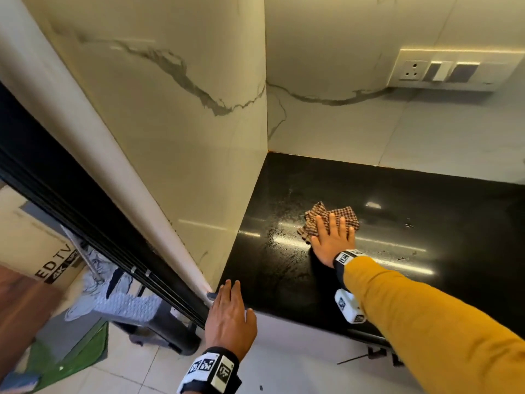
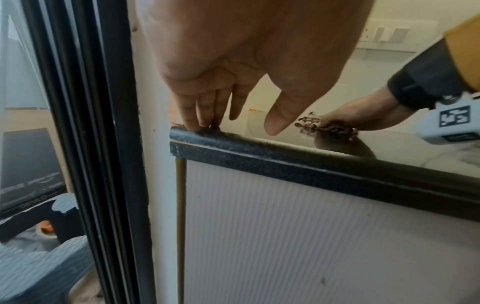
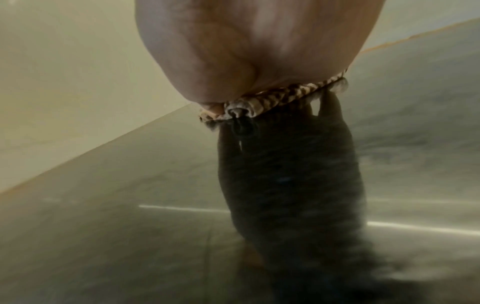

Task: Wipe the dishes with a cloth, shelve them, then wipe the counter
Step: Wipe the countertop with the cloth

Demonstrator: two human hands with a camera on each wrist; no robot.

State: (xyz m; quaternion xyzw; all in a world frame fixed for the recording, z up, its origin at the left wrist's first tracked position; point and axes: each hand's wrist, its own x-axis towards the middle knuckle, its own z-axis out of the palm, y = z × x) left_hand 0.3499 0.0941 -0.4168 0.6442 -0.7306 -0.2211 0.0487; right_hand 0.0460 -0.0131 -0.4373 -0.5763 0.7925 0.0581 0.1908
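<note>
A brown checked cloth [image 1: 338, 216] lies crumpled on the glossy black counter [image 1: 426, 223], near the left wall. My right hand [image 1: 332, 237] presses flat on the cloth with straight, spread fingers. In the right wrist view the cloth [image 3: 275, 96] is squashed under the palm [image 3: 246, 51]. My left hand [image 1: 230, 311] rests with straight fingers on the counter's front left corner. In the left wrist view its fingertips [image 2: 192, 121] touch the counter's rounded edge [image 2: 259, 142], and the cloth [image 2: 322, 125] shows beyond. No dishes are in view.
White marble walls [image 1: 170, 137] close the counter at the left and back. A socket and switch plate [image 1: 443, 69] sits on the back wall. A black door frame [image 1: 85, 223] runs left of the counter. Water streaks mark the counter's left half [image 1: 278, 251]. Below is a ribbed cabinet front [image 2: 311, 236].
</note>
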